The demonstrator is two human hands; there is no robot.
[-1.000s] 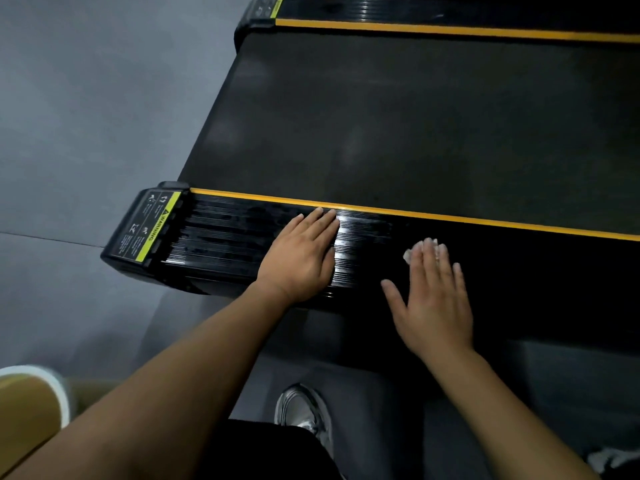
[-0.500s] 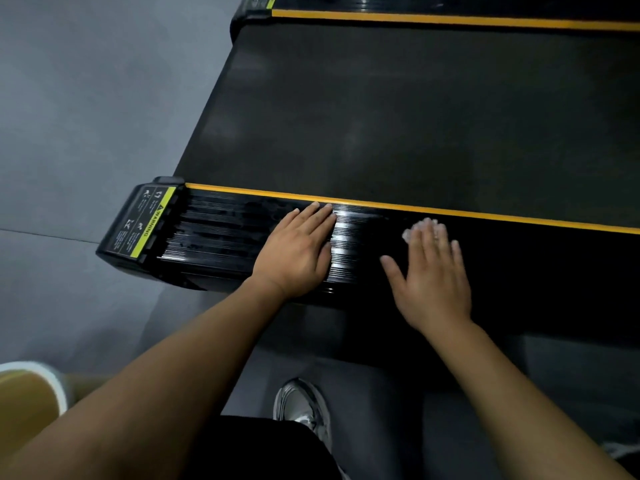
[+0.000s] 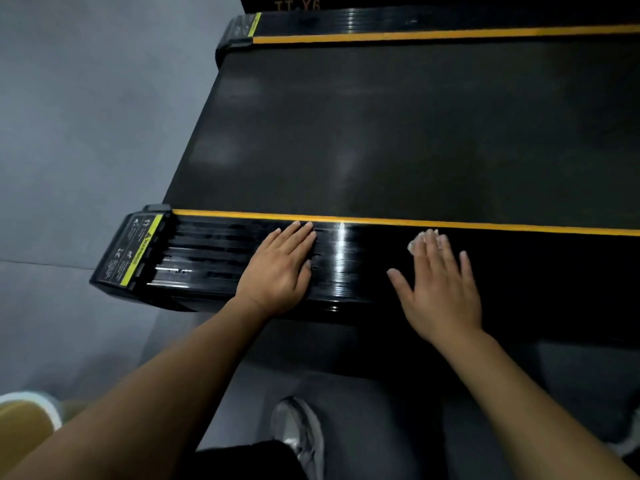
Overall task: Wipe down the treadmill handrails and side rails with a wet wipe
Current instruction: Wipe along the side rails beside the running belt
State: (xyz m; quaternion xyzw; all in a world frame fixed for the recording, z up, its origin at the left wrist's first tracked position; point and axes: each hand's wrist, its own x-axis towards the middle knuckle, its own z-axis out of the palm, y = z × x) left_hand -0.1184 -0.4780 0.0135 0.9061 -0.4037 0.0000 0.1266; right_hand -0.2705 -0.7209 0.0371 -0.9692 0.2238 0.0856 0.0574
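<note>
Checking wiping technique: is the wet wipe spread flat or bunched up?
Bunched up: only a crumpled wad of wet wipe shows beyond the flat right hand pressing it on the near side rail; the rest is hidden.

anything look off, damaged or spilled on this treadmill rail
Nothing stands out. The near side rail looks intact, with only patchy shiny streaks toward its warning label. The left hand lies flat on it; the right hand presses the wet wipe against it.
</note>
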